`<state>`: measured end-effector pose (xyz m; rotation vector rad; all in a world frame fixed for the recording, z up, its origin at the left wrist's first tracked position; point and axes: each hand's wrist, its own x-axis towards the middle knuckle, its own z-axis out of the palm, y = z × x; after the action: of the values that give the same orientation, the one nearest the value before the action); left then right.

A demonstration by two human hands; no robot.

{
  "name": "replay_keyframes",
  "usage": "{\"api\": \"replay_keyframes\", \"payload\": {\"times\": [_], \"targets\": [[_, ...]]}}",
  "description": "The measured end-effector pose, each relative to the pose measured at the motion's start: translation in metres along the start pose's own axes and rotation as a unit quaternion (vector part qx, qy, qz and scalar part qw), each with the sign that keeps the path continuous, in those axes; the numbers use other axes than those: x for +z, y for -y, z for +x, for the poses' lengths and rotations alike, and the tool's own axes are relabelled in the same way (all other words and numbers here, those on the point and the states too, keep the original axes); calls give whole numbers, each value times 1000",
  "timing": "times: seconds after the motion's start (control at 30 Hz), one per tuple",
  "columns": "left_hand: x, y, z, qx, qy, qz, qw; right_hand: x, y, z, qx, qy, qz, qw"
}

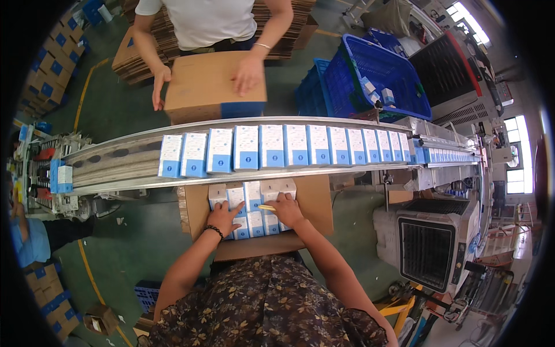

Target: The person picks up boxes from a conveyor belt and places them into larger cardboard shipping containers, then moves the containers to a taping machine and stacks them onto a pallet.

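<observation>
Below the conveyor stands an open cardboard carton [315,209] with several small white-and-blue boxes [253,196] packed in rows inside. My left hand [222,220], a dark beaded bracelet at its wrist, lies over the boxes on the left side with its fingers spread. On the right side of the carton, my right hand [288,210] rests against the boxes. A slender yellow object [266,207] sticks out from its fingers toward the left; its exact kind is too small to tell. Both hands partly hide the boxes under them.
A conveyor [124,162] crosses ahead, carrying a row of upright white-and-blue boxes [272,146]. Beyond it a co-worker's hands [248,75] touch a brown carton [202,78]. A blue crate [358,63] holds a few boxes. At right stands a large grey machine [428,251].
</observation>
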<state>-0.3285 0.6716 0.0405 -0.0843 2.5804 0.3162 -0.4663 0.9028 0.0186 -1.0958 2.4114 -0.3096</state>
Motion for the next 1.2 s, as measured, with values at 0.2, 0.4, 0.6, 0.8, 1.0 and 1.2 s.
{"api": "replay_keyframes", "payload": {"times": [0.2,0.4,0.6,0.8,1.0,1.2], "targets": [[-15,-8,51,-22,85,-52,995,0,-35,15,-52,8,8,999],[-3,-3,95,-34,166,-78,982,6,-43,47,29,51,36,998],[-5,-44,76,10,81,-92,992,29,-110,72,-34,82,89,992],[-104,-14,-41,36,-469,30,882,-70,-55,-26,-84,135,203,966],[-149,125,-36,-291,-546,-161,769,-174,27,31,-101,-271,263,920],[-160,121,-8,-264,-375,-332,825,-184,41,102,58,-105,244,962]]}}
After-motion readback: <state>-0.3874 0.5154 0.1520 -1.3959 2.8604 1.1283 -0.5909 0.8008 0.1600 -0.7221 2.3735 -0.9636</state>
